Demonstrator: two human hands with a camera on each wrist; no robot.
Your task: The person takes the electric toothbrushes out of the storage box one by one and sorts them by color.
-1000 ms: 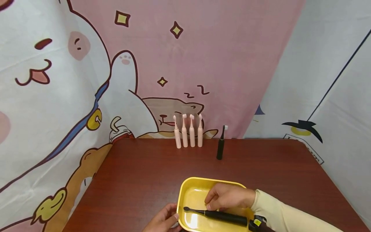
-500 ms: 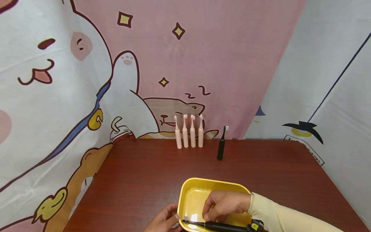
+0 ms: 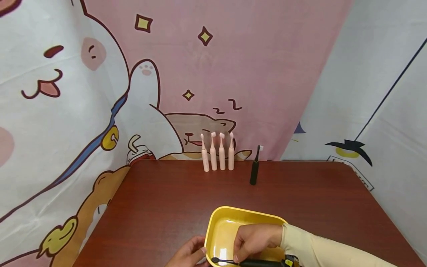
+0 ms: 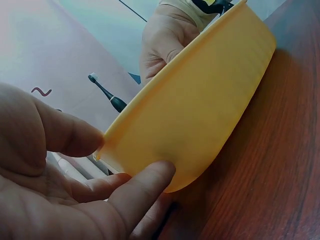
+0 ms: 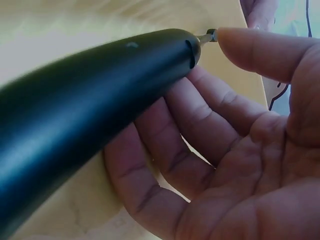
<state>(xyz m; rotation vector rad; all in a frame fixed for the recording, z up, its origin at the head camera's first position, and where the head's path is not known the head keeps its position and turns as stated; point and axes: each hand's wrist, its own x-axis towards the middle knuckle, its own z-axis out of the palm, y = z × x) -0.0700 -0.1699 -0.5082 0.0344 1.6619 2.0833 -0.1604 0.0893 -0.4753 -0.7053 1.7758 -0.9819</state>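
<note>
A black electric toothbrush (image 3: 260,263) lies low along the near side of the yellow plastic box (image 3: 213,226), its head towards the left. My right hand (image 3: 255,241) reaches into the box and pinches the brush near its neck. In the right wrist view the toothbrush handle (image 5: 90,105) looms large, the thumb at the neck and the fingers curled beneath. My left hand (image 3: 190,254) holds the box's left near corner. The left wrist view shows its fingers (image 4: 145,187) against the outer wall of the box (image 4: 195,105) and at its rim.
Several pink electric toothbrushes (image 3: 213,157) stand upright in a row at the back of the brown table (image 3: 160,207). To their right stands a black toothbrush (image 3: 254,172). A cartoon-printed cloth (image 3: 260,66) hangs behind the table.
My right hand has moved towards the near side of the box, bringing the black toothbrush nearer and lower in the head view. My left hand has stayed at the box's corner.
</note>
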